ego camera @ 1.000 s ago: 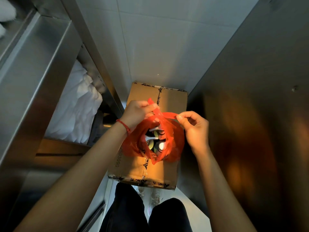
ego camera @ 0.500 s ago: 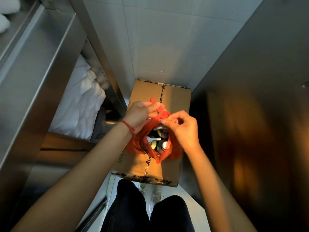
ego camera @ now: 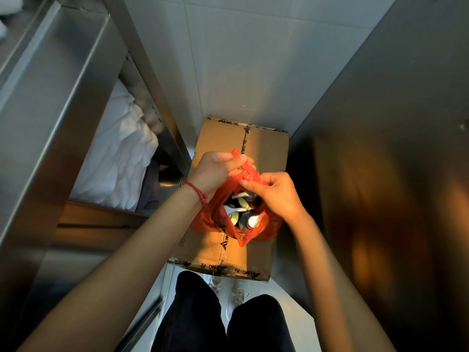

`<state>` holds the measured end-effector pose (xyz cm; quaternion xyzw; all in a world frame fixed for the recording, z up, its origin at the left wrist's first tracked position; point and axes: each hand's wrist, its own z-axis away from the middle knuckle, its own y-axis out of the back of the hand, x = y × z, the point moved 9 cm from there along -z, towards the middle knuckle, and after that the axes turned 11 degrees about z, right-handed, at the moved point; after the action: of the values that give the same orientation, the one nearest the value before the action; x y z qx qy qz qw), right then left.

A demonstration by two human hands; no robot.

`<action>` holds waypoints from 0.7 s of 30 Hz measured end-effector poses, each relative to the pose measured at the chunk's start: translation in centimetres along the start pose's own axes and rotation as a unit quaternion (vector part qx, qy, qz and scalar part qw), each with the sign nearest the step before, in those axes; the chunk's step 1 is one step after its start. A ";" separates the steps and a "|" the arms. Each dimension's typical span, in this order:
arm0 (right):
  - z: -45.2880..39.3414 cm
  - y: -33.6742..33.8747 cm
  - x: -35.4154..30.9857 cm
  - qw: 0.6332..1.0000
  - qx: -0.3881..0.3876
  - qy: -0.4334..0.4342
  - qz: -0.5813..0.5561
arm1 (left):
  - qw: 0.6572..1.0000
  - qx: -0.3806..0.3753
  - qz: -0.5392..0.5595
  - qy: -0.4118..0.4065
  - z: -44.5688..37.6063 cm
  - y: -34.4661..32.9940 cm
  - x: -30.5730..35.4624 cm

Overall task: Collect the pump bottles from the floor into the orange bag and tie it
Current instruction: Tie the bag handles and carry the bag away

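Our fingers (ego camera: pixel 250 183) of the right hand (ego camera: pixel 276 196) pinch a twisted strip of the orange bag (ego camera: pixel 203 221) at its top, and the left hand (ego camera: pixel 215 171) curls round the other strip, thumb pressed on it, the two strips crossing between our hands. Below the crossing the bag's mouth gapes, and we see the pump bottles (ego camera: pixel 241 212) packed inside, white spouts and round tops showing. A red string bracelet (ego camera: pixel 196 193) sits on our left wrist.

We have the bag resting on a taped cardboard box (ego camera: pixel 266 153). Its tape carries repeated black print, of which we can read only fragments like "NG" beside a logo; sideways digits near the bag look like "0000", but we cannot be sure.

To our left stands a steel shelf unit (ego camera: pixel 50 110) with white cloth (ego camera: pixel 119 158) on a lower shelf. A steel panel (ego camera: pixel 393 148) closes the right side, touching the box edge. Pale floor tiles (ego camera: pixel 241 59) lie beyond the box. Our dark trousers (ego camera: pixel 193 316) and pale shoes (ego camera: pixel 236 293) fill the narrow gap just before it.
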<state>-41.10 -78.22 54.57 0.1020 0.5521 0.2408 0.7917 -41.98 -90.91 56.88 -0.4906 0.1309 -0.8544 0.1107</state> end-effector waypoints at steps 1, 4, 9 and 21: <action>0.0 -0.1 -0.1 1.000 -0.004 -0.004 -0.011 | 1.000 0.002 -0.002 -0.002 -0.1 0.0 0.0; 0.2 -0.2 0.1 0.997 -0.010 -0.023 -0.072 | 1.000 0.012 0.004 -0.001 -0.3 0.3 -0.1; 1.0 -0.7 0.5 0.968 -0.049 -0.085 -0.231 | 1.000 0.006 -0.001 -0.002 -0.4 0.3 0.0; 1.1 -0.6 0.5 0.931 0.007 -0.180 -0.317 | 0.988 0.138 -0.057 -0.038 0.4 2.1 -0.5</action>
<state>-39.73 -78.40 54.27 -0.0305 0.4055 -0.0489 0.9123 -41.30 -92.76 55.94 -0.5096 -0.0208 -0.8498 0.1331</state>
